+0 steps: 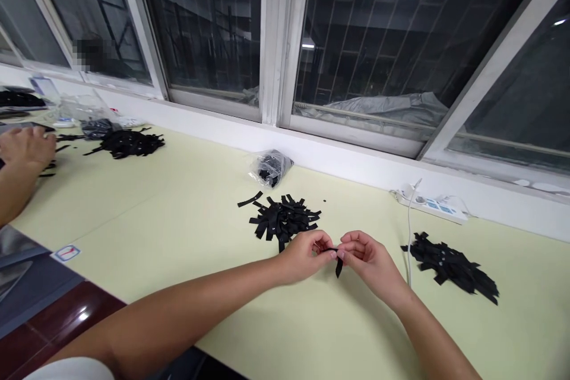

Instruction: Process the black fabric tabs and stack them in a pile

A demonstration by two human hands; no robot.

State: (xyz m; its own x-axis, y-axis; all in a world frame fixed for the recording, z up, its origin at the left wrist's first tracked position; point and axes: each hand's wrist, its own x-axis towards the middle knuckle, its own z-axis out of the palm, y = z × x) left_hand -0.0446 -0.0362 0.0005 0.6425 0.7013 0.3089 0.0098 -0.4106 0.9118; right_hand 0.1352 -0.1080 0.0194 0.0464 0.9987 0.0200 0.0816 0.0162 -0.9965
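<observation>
A short black fabric strip (339, 267) is pinched between the fingertips of both hands, its free end hanging down. My left hand (307, 255) grips one part with thumb and forefinger, and my right hand (367, 258) grips the strip close beside it. Just behind my left hand lies a loose pile of black strips (285, 217), some with small light dots on them. To the right of my right hand, a second pile of black strips (454, 267) rests on the pale yellow table (187, 208).
A clear plastic bag (271, 167) with black pieces stands near the wall. The white power strip (434, 208) has a cable (408, 243) running across the table beside the right pile. At far left are a co-worker's hand (27, 145) and another black pile (129, 142). Windows line the back.
</observation>
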